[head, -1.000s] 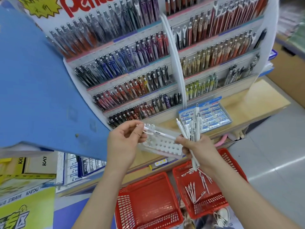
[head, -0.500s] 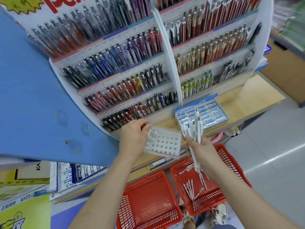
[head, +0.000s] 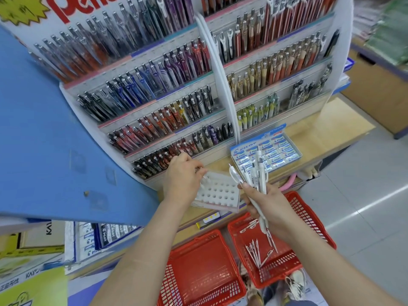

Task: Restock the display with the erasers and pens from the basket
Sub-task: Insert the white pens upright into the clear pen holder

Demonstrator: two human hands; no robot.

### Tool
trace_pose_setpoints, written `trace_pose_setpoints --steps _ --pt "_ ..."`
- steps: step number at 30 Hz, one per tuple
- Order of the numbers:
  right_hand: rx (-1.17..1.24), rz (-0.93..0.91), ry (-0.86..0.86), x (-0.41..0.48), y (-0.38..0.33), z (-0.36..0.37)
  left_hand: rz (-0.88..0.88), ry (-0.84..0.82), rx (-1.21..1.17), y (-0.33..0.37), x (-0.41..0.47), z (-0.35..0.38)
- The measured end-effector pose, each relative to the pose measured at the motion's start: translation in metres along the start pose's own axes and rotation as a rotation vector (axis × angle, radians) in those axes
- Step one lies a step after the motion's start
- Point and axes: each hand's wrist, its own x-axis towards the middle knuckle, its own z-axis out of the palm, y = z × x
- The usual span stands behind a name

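Glossy white plastic pens (head: pixel 256 180) in right hand (head: pixel 268 205); matt perforated plastic holder (head: pixel 217 192) by left hand (head: pixel 182 181); wood-look shelf (head: pixel 324 133) beyond.

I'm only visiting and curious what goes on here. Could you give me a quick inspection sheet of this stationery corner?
Surface: wooden shelf below a tiered pen rack.
Job's things: white holed tray at the shelf's front edge; eraser box behind it; bunch of white pens; loose pens in the right red basket.
Clutter: second red basket; blue board.
Hands: left hand appears to pinch one pen at the tray's corner hole; right hand grips the bunch.
Cables: nothing seen.
Surroundings: grey tiled floor.
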Motion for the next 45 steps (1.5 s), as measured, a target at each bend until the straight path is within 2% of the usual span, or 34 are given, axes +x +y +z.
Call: trace_pose_setpoints --steps 6,8,11,14,16,18,24,27,33,37,45 --pt "0.073 0.009 -0.072 -0.007 -0.004 -0.003 -0.044 -0.041 0.013 0.000 0.001 -0.002" --pt "0.090 0.008 -0.111 -0.009 -0.007 -0.003 -0.071 -0.019 -0.066 0.004 -0.003 -0.007" --pt "0.065 -0.005 -0.180 -0.012 -0.013 -0.004 -0.118 -0.052 -0.480 0.020 -0.016 -0.026" --pt "0.013 -0.013 -0.263 -0.014 -0.018 -0.003 -0.191 -0.284 -0.899 0.039 -0.032 -0.042" --pt "-0.005 -0.004 -0.298 -0.014 -0.019 -0.001 -0.224 -0.304 -0.994 0.042 -0.037 -0.044" --pt "-0.006 0.007 -0.299 -0.015 -0.020 0.000 -0.279 -0.252 -1.024 0.039 -0.039 -0.047" --pt "0.041 0.026 -0.097 -0.011 -0.016 -0.003 -0.341 0.108 -0.958 0.014 -0.035 -0.067" --pt "0.139 0.054 -0.012 -0.009 -0.013 -0.005 -0.317 0.190 -0.814 0.002 -0.033 -0.071" --pt "0.075 0.116 0.030 -0.007 -0.006 -0.004 -0.198 0.210 -0.540 0.001 -0.040 -0.058" --pt "0.132 0.100 0.072 -0.007 -0.007 -0.003 -0.075 0.201 -0.379 0.000 -0.040 -0.042" --pt "0.115 0.114 0.038 -0.011 -0.005 -0.006 0.002 0.152 -0.278 -0.002 -0.030 -0.018"
